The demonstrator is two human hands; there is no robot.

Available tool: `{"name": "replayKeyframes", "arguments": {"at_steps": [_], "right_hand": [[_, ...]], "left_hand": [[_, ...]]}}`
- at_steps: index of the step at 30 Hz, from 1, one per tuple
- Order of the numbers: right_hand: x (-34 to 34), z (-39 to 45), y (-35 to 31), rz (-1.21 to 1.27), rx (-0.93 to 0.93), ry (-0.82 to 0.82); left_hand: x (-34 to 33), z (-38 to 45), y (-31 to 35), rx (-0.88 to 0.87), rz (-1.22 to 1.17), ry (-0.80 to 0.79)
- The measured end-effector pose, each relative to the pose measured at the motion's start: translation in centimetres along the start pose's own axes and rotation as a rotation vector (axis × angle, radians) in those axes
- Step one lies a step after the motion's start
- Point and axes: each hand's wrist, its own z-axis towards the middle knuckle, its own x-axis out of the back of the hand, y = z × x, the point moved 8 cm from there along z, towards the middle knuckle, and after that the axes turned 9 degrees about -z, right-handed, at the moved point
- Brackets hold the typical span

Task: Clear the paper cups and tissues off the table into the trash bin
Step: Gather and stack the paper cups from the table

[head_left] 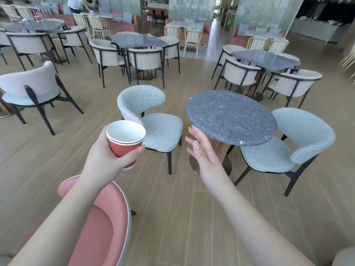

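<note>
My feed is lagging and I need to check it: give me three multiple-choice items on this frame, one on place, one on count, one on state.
1. Where are the cups?
A. on the table
B. in the left hand
C. on a chair

2. How many cups are nested?
A. two
B. four
C. one

3. How is the right hand?
A. holding tissue
B. fist
C. open, empty

Key: B, the left hand wraps them clear of the table; A, two rims show; C, its fingers are spread, holding nothing.
</note>
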Motion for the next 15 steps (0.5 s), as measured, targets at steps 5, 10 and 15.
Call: {"name": "replayKeyframes", "arguments": {"at_steps": [5,10,15], "right_hand": [[0.1,5.7,0.7,0.040,0.055,-0.035],[0.1,12.7,3.0,0.052,0.089,-0.113],[0.3,20.1,4.7,0.080,0.117,-0.239]], "left_hand": [[-1.4,3.9,-0.8,0.003,0.009,0.030],[-3.1,8.5,-2.6,0.012,0.068,0.109],[-4.9,13.1,-4.0,0.061,0.109,0.214]]}}
